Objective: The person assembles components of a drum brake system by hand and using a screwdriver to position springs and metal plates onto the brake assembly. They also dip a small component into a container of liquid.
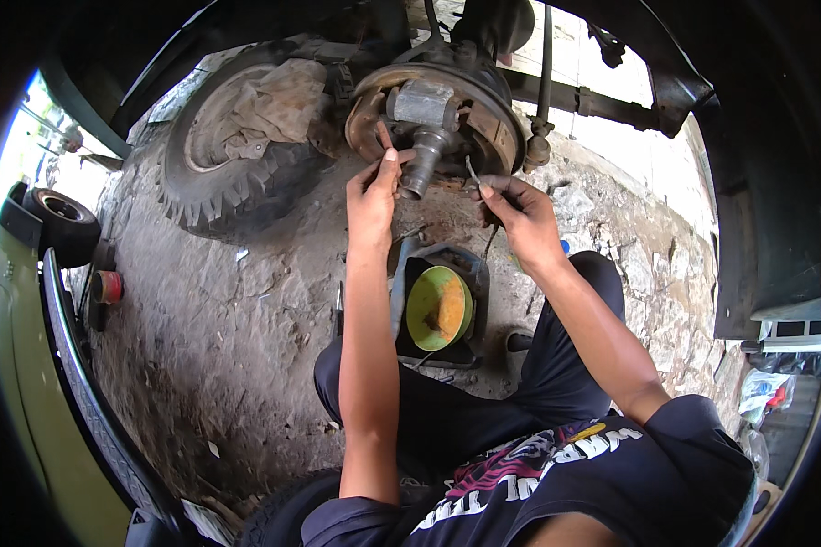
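My left hand (pixel 372 208) is just left of the bare metal axle spindle (pixel 422 162), its fingers apart and at or very near the spindle's side; whether they touch is hard to tell. Nothing clearly shows in that hand. To the right of the spindle, my right hand (pixel 525 219) is closed in a pinch on a thin greyish strip (pixel 472 170) that points up toward the brake assembly. Behind the spindle sits the round rusty brake assembly (pixel 368 114) with curved shoes and a grey cylindrical block (pixel 423 103) at its middle.
A green bowl (pixel 416 310) with orange-brown stuff inside rests in a dark holder between my legs. At the left, a big knobby tyre (pixel 212 196) lies with a dirty cloth (pixel 278 108) on it. A red tin (pixel 109 286) stands near the green vehicle panel (pixel 27 356).
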Demonstrator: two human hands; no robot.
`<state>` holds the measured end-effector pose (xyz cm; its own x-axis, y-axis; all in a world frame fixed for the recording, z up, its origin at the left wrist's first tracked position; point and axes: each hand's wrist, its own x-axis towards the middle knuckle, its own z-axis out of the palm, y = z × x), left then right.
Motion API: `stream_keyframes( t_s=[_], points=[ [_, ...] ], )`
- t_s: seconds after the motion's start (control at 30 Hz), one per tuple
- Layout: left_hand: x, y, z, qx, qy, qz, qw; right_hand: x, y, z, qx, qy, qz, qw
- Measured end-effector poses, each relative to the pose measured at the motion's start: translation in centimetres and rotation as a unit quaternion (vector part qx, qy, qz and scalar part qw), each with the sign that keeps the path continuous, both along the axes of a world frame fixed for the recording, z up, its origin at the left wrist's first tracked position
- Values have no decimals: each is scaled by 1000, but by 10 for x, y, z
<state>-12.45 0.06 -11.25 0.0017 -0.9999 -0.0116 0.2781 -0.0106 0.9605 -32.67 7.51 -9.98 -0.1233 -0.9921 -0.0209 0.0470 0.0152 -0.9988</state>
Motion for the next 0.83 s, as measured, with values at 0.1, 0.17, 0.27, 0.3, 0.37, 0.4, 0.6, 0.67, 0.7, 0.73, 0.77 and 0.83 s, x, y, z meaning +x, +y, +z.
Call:
stream_keyframes(
  t_s=[0.1,0.17,0.27,0.3,0.37,0.4,0.6,0.67,0.7,0.73,0.77,0.83],
  points=[
    [-21,6,7,-45,-54,66,995,9,-3,9,-19,-15,-13,1000],
    [-29,0,3,-54,-81,93,991,19,-7,11,-46,3,-12,999],
    [-37,-3,2,-51,-123,97,986,31,0,5,-72,54,-9,996],
    [-38,-6,-2,-62,-130,101,984,35,2,6,-68,62,2,996],
    [-38,-10,-8,-76,-149,108,980,40,4,4,-77,59,4,995],
    [-41,-11,-9,-78,-156,109,979,37,5,2,-72,48,2,996],
    [-52,-12,-9,-175,-355,176,902,20,13,12,-7,95,-38,995],
    [-58,-13,-8,-193,-399,194,875,3,8,13,-6,208,-40,977],
    [-57,-15,-7,-183,-403,187,877,2,7,23,16,178,-54,982],
    [-56,-16,-6,-174,-406,181,879,-6,3,19,31,201,-58,977],
    [-55,-15,-5,-162,-406,166,884,-9,3,18,-2,194,-64,979],
    [-59,-12,5,-139,-399,137,896,-23,2,14,6,206,-58,977]
  ],
)
